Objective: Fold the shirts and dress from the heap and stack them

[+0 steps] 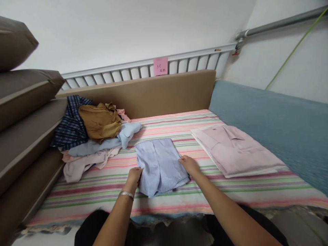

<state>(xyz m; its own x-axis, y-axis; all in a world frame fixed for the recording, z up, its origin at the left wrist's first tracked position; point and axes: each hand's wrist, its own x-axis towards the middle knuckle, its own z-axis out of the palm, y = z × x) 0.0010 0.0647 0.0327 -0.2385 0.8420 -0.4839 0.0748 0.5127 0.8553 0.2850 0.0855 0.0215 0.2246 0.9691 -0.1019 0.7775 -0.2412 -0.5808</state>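
A light blue, finely striped shirt (160, 164) lies partly folded on the striped bedsheet (102, 191) in front of me. My left hand (134, 176), with a silver bracelet on the wrist, pinches the shirt's left edge. On the opposite side, my right hand (189, 164) grips the right edge between closed fingers. The near hem hangs loose and looks a little uneven. To the right rests a neat stack of folded clothes, with a pale pink shirt (235, 147) on top and white fabric beneath.
At the left is a heap of crumpled clothes, including a mustard garment (101, 121) and a navy plaid one (71, 123). Brown cushions (28, 133) are piled beside it. Behind stand a tan padded board (174, 92) and a white radiator (123, 73) bearing a pink note (160, 66).
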